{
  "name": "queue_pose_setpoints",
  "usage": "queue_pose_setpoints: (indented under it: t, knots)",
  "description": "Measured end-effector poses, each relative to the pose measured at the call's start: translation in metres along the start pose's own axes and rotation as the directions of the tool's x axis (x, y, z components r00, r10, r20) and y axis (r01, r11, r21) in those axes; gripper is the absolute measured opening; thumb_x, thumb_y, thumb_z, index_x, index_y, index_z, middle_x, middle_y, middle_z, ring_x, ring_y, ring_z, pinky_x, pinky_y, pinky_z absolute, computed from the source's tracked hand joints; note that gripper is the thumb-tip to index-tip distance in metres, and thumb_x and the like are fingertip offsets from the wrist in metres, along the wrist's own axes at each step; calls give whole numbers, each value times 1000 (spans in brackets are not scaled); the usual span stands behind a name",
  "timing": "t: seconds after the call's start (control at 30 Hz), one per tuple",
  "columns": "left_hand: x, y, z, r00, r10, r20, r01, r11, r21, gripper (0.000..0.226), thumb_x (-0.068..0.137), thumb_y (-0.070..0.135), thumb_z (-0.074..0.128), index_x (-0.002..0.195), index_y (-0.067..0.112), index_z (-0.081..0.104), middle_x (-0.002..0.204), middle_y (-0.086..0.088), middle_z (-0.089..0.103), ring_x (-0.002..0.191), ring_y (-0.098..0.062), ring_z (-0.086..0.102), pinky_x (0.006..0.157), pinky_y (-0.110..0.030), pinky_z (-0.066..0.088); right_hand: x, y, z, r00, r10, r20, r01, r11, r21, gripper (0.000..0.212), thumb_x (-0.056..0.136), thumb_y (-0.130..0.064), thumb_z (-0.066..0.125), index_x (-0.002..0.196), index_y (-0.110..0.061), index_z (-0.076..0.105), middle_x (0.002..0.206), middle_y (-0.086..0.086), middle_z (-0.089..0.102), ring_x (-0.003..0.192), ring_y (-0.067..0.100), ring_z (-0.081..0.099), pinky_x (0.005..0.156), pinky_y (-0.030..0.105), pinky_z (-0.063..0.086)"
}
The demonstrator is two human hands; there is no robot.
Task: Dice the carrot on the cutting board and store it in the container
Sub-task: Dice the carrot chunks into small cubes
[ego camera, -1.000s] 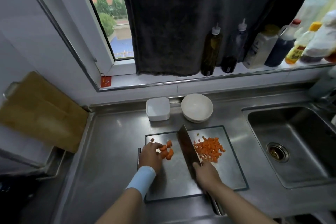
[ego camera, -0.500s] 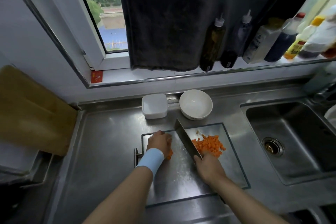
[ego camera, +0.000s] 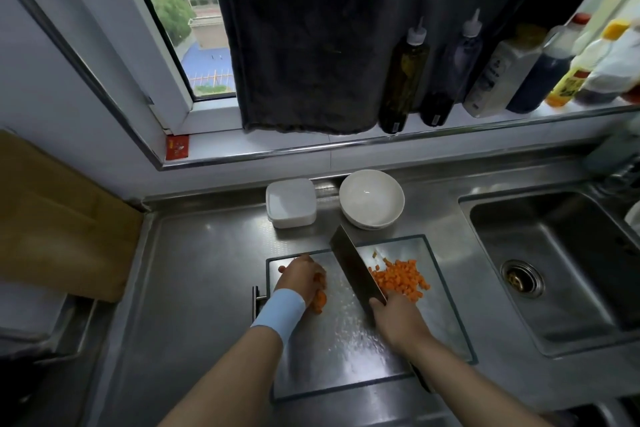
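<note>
Our left hand [ego camera: 299, 276] curls round orange carrot chunks [ego camera: 319, 301]; our right hand [ego camera: 398, 321] grips the knife [ego camera: 353, 267] beside small dice [ego camera: 400, 279].

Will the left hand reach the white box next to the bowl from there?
Probably yes: the box sits just behind the board with nothing between, but the left hand holds carrot pieces.

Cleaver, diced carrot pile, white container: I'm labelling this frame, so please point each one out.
cleaver [ego camera: 357, 270], head view, middle of the blade's flat side.
diced carrot pile [ego camera: 398, 279], head view, centre of the heap.
white container [ego camera: 290, 199], head view, top of its lid.
</note>
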State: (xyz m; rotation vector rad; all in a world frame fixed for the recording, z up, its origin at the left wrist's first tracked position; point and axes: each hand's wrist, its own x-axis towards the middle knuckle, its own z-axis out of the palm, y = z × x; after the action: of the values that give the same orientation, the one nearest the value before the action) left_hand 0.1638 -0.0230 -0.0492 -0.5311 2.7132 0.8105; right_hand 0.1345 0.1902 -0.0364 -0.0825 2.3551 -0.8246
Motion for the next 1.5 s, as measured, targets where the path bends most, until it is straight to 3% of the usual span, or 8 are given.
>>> queue_pose_setpoints:
  t: [0.13, 0.23, 0.3, 0.5, 0.9, 1.27, 1.4, 1.5]
  knots:
    - [-5, 7, 5, 998, 12, -57, -24, 979, -202, 17, 91, 6, 59, 105, 13, 66, 95, -2, 63, 60, -26, 64, 57, -37, 55, 1, 2, -1, 1000, -1, 9, 1, 1000, 7, 26, 103, -35, 47, 113, -17, 62, 106, 2, 67, 99, 21, 63, 91, 39, 52]
    - [-22, 19, 18, 980, -14, -199, -39, 966, -256, 19, 87, 14, 66, 102, 24, 73, 107, 14, 59, 90, -4, 59, 82, -8, 42, 3, 2, -6, 1000, -12, 14, 12, 1000, -3, 25, 103, -34, 47, 112, -17, 63, 105, 3, 68, 94, 20, 61, 82, 32, 48]
    - [-36, 30, 33, 980, 44, -195, -93, 964, -248, 18, 86, 19, 67, 100, 29, 73, 106, 21, 56, 94, 4, 53, 85, 1, 34, 3, 3, -8, 999, -29, 12, 29, 1000, -4, 25, 103, -33, 48, 114, -17, 63, 103, 2, 67, 93, 20, 61, 79, 30, 45]
    - [-48, 35, 62, 983, 145, -117, -165, 969, -185, 26, 89, 21, 65, 114, 19, 70, 117, 5, 60, 105, -6, 54, 93, 1, 29, -2, 14, -16, 998, -62, 5, 62, 996, -67, 25, 102, -36, 49, 115, -19, 62, 103, -1, 67, 95, 19, 61, 82, 32, 48]
    - [-71, 25, 69, 976, 49, -213, -88, 980, -177, 30, 92, 21, 63, 121, 22, 65, 131, 10, 55, 121, -6, 47, 89, 9, 9, -13, 26, -15, 996, -89, 7, 89, 992, -91, 26, 102, -38, 49, 113, -18, 62, 107, 2, 69, 100, 23, 64, 86, 34, 51]
    - [-79, 17, 69, 971, 40, -234, -76, 987, -144, 33, 88, 30, 66, 120, 28, 63, 122, 10, 59, 115, -9, 52, 105, -20, 37, -19, 26, -11, 996, -91, -10, 89, 992, -91, 27, 102, -37, 49, 118, -18, 61, 111, 3, 69, 103, 24, 63, 89, 34, 50]
    - [-75, 18, 68, 972, 134, -194, -158, 981, -114, 26, 91, 18, 64, 114, 28, 69, 118, 8, 60, 112, -8, 53, 95, 4, 16, -20, 25, -11, 996, -88, -12, 87, 993, -77, 28, 102, -37, 49, 119, -18, 61, 112, 3, 69, 103, 24, 63, 91, 35, 50]
    - [-74, 14, 66, 970, 139, -201, -164, 980, -110, 17, 90, 17, 63, 102, 23, 74, 112, 4, 64, 108, -9, 55, 93, 1, 21, -22, 23, -10, 997, -78, -9, 77, 995, -66, 29, 101, -36, 49, 122, -17, 59, 114, 3, 68, 105, 24, 63, 89, 34, 48]
